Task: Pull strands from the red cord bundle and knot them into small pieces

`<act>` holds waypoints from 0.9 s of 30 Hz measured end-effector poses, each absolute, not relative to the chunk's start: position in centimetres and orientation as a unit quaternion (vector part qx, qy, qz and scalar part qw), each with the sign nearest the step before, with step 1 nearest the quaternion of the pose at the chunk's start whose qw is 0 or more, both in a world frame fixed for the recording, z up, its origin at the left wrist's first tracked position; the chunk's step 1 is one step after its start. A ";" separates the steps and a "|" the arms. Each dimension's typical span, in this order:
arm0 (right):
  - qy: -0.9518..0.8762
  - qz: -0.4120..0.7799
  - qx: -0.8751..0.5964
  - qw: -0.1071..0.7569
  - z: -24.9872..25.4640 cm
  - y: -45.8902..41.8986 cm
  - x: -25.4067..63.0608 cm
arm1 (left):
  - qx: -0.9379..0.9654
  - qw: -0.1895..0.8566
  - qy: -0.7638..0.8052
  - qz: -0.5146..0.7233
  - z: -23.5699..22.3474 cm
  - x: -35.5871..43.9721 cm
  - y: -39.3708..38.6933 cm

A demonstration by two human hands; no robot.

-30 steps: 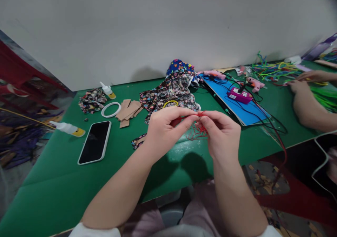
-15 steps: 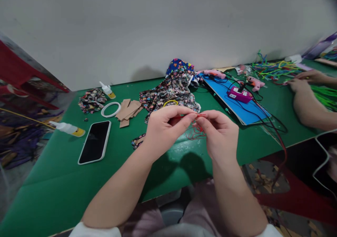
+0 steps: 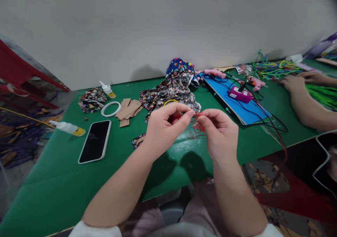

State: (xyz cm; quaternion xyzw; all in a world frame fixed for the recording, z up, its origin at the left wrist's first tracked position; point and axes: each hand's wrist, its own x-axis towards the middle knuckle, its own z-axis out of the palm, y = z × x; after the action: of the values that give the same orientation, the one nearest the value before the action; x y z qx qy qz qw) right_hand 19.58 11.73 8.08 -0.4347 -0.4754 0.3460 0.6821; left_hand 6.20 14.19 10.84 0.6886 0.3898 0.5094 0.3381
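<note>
Co-worker's hands: across the table to our right, these hands (image 3: 295, 84) have shifted toward our side since the earlier frame; our own fingertips have drawn slightly apart, baring more strands.
Red thread: we have the thread (image 3: 200, 128) at our fingertips, its short upper strands bridging the small gap between them; loose loops lie below and beyond the pinch, over the green table (image 3: 52, 195).
Left hand: our left hand (image 3: 166, 130) is closed, thumb and forefinger pinching the thread.
Right hand: our right hand (image 3: 222, 135) is closed too, thumb against forefinger on the thread's other side.
Floral cloth: we see this cloth (image 3: 175, 84) just beyond our hands, the yellow ring (image 3: 170, 101) on its near part.
Phone: it lies face up (image 3: 95, 141) left of our left forearm.
Blue folder: beyond our right hand, this folder (image 3: 244, 113) bears the purple power strip (image 3: 240, 94).
</note>
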 end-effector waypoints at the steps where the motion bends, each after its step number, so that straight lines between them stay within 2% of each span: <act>1: -0.474 0.345 -0.434 0.683 8.1 11.7 19.6 | 0.690 0.334 0.390 0.510 10.8 6.2 14.2; 14: -0.458 0.360 -0.409 0.702 8.1 11.9 19.7 | 0.757 0.201 0.358 0.508 10.6 6.3 14.1; 27: -0.451 0.348 -0.443 0.693 8.0 11.9 19.8 | 0.749 0.205 0.381 0.501 10.7 6.3 14.0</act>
State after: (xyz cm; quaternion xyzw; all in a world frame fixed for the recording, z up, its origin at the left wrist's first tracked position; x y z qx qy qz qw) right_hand 19.76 11.89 7.96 -0.4425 -0.4509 0.3478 0.6927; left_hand 6.31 14.00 10.66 0.7491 0.3813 0.5012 0.2054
